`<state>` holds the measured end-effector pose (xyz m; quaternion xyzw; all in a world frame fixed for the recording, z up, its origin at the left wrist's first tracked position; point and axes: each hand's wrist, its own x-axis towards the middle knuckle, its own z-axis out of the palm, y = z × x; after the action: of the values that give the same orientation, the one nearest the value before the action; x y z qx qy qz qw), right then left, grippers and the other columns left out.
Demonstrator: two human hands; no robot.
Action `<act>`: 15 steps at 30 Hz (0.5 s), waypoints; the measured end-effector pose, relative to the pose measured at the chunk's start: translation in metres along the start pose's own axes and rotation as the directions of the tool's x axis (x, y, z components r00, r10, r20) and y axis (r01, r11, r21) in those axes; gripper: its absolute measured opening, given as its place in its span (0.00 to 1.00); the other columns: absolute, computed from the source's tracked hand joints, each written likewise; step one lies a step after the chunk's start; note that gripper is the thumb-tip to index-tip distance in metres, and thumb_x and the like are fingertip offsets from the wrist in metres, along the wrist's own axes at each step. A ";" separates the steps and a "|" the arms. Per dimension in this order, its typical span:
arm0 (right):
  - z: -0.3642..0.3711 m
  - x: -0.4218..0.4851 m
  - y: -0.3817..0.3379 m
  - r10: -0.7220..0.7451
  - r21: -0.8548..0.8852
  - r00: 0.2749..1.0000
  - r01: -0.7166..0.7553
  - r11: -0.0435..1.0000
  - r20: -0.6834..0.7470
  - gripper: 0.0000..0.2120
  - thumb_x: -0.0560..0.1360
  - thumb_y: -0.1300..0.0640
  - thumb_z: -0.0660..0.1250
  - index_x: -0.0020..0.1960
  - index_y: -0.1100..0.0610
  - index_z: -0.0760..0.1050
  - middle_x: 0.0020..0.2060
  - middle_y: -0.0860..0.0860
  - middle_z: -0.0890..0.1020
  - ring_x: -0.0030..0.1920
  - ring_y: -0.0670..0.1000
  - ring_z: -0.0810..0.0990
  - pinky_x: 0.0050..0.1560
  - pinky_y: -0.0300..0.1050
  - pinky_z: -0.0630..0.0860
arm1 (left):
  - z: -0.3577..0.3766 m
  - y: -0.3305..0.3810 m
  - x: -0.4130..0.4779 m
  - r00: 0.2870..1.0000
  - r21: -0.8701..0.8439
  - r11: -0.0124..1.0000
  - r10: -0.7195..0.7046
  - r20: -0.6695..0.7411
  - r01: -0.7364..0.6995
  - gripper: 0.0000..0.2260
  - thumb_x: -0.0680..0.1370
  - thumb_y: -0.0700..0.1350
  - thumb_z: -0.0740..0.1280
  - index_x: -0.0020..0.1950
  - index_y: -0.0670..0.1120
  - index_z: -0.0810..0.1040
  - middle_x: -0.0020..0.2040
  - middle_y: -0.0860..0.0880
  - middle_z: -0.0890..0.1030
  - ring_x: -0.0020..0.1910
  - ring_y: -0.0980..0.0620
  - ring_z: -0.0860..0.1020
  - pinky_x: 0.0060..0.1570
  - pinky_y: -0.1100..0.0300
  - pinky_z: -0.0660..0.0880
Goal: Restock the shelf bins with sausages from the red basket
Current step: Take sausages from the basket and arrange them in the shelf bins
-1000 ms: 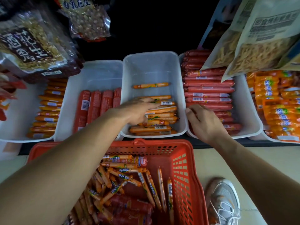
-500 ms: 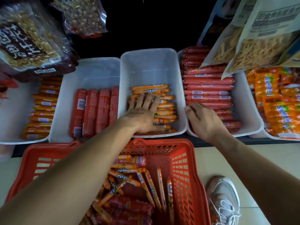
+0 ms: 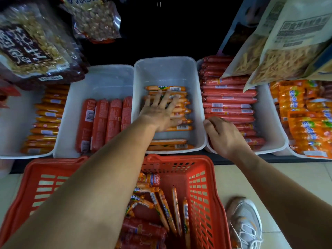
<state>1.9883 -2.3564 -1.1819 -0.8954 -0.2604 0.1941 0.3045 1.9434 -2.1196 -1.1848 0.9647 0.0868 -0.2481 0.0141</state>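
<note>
The red basket (image 3: 203, 191) sits on the floor below the shelf, holding thin orange sausages (image 3: 167, 209) and thick red ones (image 3: 142, 229). Above it stands the middle white bin (image 3: 165, 69) with a row of thin orange sausages (image 3: 181, 127). My left hand (image 3: 159, 114) lies flat on that row, fingers spread, holding nothing. Two orange sausages (image 3: 168, 145) lie apart at the bin's front. My right hand (image 3: 224, 135) grips the front left corner of the right bin (image 3: 265, 123), which is stacked with long red sausages (image 3: 230, 99).
A bin of thick red sausages (image 3: 100, 123) stands left of the middle bin, and a bin of orange sausages (image 3: 46, 121) further left. Orange multipacks (image 3: 305, 119) fill the far-right bin. Snack bags (image 3: 280, 42) hang above on both sides. A grey shoe (image 3: 246, 223) rests beside the basket.
My left hand has slid the orange sausages toward the back of the middle bin, leaving two at the front. My right hand has stayed on the right bin's corner.
</note>
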 end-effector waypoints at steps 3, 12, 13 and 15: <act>0.000 0.001 0.001 0.003 0.000 1.000 -0.003 1.000 0.000 0.15 0.81 0.43 0.52 0.41 0.47 0.70 0.37 0.44 0.75 0.38 0.49 0.74 0.39 0.47 0.64 | -0.005 0.010 0.005 0.997 -0.091 0.995 -0.036 -0.061 0.030 0.41 0.77 0.72 0.49 0.79 0.54 0.32 0.79 0.49 0.30 0.78 0.42 0.33 0.75 0.40 0.37; 0.002 0.003 -0.001 -0.012 -0.040 1.000 0.011 0.999 -0.006 0.16 0.81 0.42 0.51 0.41 0.47 0.69 0.38 0.47 0.77 0.38 0.50 0.75 0.38 0.47 0.67 | 0.004 -0.011 0.018 0.994 -0.137 0.988 -0.088 -0.070 0.077 0.31 0.83 0.61 0.45 0.78 0.56 0.30 0.78 0.48 0.28 0.77 0.45 0.30 0.76 0.42 0.36; 0.002 0.002 -0.003 -0.012 -0.052 1.000 0.011 0.999 -0.009 0.16 0.81 0.42 0.51 0.41 0.47 0.69 0.39 0.47 0.76 0.38 0.50 0.75 0.38 0.47 0.67 | -0.001 -0.011 0.021 0.994 -0.132 0.988 -0.094 -0.060 0.085 0.31 0.83 0.62 0.46 0.78 0.56 0.30 0.78 0.48 0.28 0.77 0.45 0.30 0.76 0.42 0.37; 0.002 0.001 -0.006 0.019 -0.092 1.000 -0.020 0.996 -0.009 0.14 0.81 0.41 0.51 0.44 0.46 0.70 0.43 0.49 0.77 0.41 0.53 0.76 0.40 0.48 0.68 | -0.009 -0.005 0.016 0.996 -0.161 0.984 -0.088 -0.032 0.082 0.32 0.83 0.63 0.47 0.79 0.56 0.32 0.78 0.48 0.29 0.78 0.45 0.32 0.77 0.42 0.38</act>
<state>1.9858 -2.3514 -1.1799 -0.9117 -0.2592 0.1812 0.2623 1.9604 -2.1112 -1.1842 0.9606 0.1477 -0.2220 0.0789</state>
